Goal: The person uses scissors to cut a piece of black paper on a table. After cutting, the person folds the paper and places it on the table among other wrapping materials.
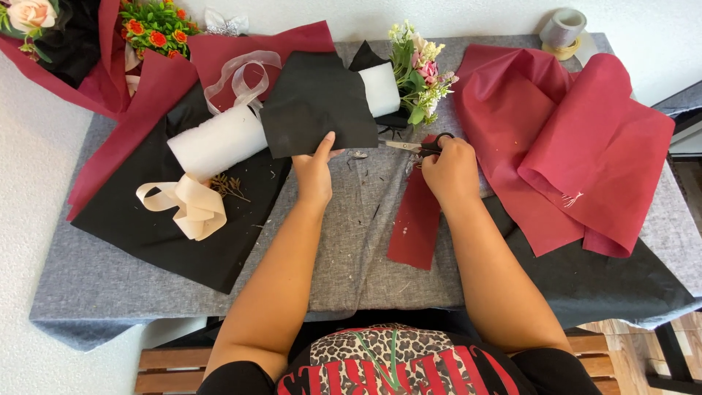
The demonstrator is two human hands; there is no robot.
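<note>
Surface (351, 249) under grey cloth carried the work. Crimson wrapping sheets (585, 146) lay crumpled at three o'clock; a black sheet (168, 212) lay at nine o'clock under a white roll (219, 139). The black paper piece (318, 102), near twelve o'clock, was pinched at its lower edge by the left hand (314, 172), thumb on top and closed. It looked light, soft and easily creased, best held at an edge. The right hand (450, 172) was closed around the scissors (417, 145), blades pointing toward nine o'clock, above a crimson strip (413, 227). A cream ribbon (186, 205) lay at eight o'clock.
</note>
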